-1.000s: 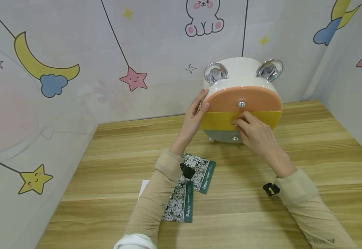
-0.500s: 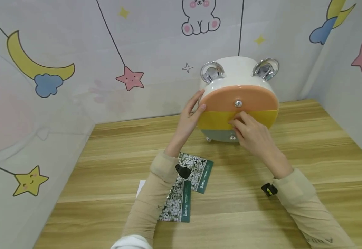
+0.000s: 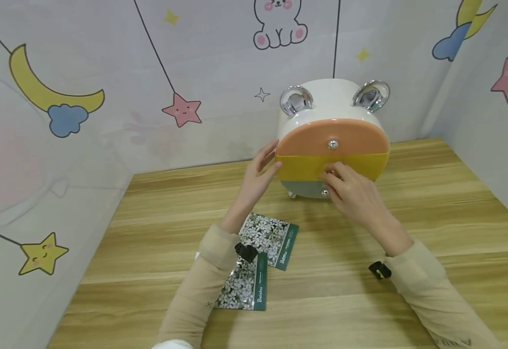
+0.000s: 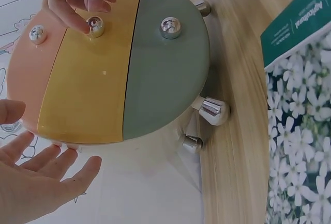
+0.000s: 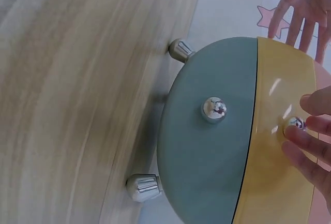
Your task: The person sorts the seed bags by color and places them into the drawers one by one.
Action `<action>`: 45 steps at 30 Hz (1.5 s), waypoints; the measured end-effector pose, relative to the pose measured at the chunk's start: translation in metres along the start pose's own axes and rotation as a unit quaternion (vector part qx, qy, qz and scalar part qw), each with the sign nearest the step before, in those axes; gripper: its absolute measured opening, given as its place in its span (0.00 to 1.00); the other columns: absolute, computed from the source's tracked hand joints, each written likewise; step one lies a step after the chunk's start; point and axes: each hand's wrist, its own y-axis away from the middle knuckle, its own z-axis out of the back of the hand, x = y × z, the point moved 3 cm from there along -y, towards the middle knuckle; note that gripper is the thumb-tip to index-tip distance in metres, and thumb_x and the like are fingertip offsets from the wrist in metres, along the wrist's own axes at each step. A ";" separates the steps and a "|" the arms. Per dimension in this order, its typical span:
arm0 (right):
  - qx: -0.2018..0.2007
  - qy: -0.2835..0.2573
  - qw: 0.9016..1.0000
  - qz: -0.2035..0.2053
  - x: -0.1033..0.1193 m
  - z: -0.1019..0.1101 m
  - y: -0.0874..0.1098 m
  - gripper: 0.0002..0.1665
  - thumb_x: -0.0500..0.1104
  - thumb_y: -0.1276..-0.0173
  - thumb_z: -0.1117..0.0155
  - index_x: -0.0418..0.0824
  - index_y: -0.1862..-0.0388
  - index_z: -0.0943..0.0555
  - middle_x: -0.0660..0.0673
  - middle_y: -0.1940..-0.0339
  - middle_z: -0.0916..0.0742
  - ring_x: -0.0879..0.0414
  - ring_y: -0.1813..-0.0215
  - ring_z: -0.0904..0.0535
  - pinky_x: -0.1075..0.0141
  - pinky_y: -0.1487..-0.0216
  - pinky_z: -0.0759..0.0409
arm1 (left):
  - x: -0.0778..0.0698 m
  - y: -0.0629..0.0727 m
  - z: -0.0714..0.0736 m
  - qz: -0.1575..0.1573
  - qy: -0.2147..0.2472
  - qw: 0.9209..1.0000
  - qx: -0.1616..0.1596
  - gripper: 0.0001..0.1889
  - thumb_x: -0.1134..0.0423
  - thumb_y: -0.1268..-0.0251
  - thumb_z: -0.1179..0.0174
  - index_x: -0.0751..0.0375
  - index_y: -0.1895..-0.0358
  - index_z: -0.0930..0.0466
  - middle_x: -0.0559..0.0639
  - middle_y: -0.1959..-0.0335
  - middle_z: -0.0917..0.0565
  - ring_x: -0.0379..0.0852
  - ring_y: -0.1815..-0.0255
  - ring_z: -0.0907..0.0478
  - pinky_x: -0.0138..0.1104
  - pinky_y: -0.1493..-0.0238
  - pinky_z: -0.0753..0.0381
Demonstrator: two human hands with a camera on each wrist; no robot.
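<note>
A small round-fronted drawer cabinet (image 3: 333, 92), white with silver ears, stands on short metal feet at the back of the table. Its front has an orange drawer (image 3: 358, 138), a yellow drawer (image 3: 297, 168) and a grey-green drawer (image 3: 302, 189), each with a shiny knob. The fingers and thumb of my right hand (image 3: 355, 194) are around the yellow drawer's knob (image 5: 296, 123) in a light pinch. At the cabinet's left side is my left hand (image 3: 254, 183), fingers extended, tips close to or touching the edge. The yellow front sits flush with its neighbours.
Two flowery green-edged booklets or packets, one farther back (image 3: 264, 237) and one nearer (image 3: 241, 288), lie overlapping on the wooden table (image 3: 324, 300), partly under my left forearm. A white printed wall (image 3: 219, 58) rises right behind the cabinet.
My left hand has slid down and slightly away along the cabinet's left side. The right hand stays at the yellow drawer's knob. The whole head view has shifted a little.
</note>
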 end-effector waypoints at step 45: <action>0.125 0.098 0.987 0.025 -0.006 -0.036 0.024 0.09 0.33 0.40 0.34 0.36 0.59 0.16 0.43 0.57 0.19 0.49 0.67 0.22 0.64 0.71 0.23 | 0.033 -0.006 -0.013 0.042 0.016 0.997 -0.058 0.30 0.60 0.32 0.42 0.42 0.28 0.39 0.47 0.29 0.32 0.52 0.28 0.34 0.45 0.35 0.25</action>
